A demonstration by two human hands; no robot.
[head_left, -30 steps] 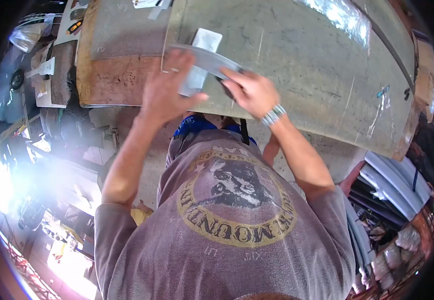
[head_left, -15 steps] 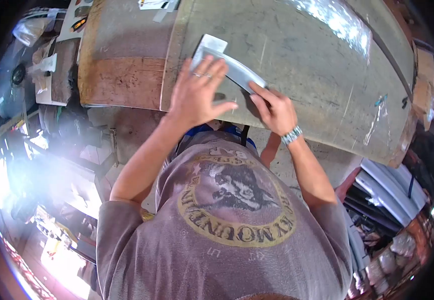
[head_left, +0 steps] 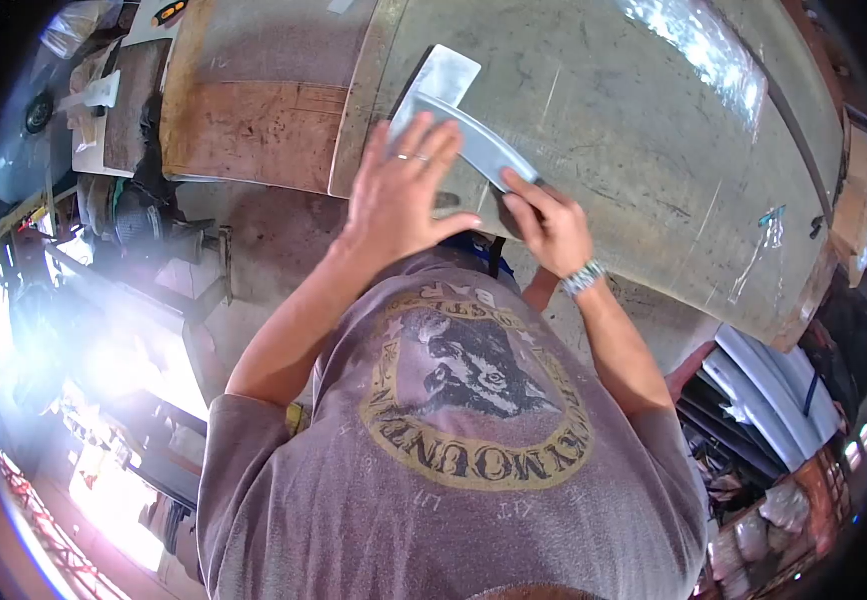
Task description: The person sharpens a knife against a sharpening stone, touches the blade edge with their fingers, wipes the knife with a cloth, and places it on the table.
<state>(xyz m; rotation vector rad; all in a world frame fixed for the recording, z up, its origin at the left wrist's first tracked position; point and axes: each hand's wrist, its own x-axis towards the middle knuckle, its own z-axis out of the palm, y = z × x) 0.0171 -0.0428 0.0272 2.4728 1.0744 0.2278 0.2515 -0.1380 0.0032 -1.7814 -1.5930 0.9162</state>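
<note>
Near the near-left corner of the surface [head_left: 634, 165], the person's right hand [head_left: 556, 225] pinches 1 end of a curved grey strip [head_left: 491, 147] crossing over a pale flat piece [head_left: 448, 76], while the left hand [head_left: 396, 195], apart from it, spreads open over the strip's other end.

White glare [head_left: 129, 355], probably daylight

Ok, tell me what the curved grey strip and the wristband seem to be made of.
Curved grey strip: perhaps plastic or painted metal, I can't tell which; smooth, with a soft sheen. Wristband: probably polished metal, going by its bright, silvery, segmented look.
</note>
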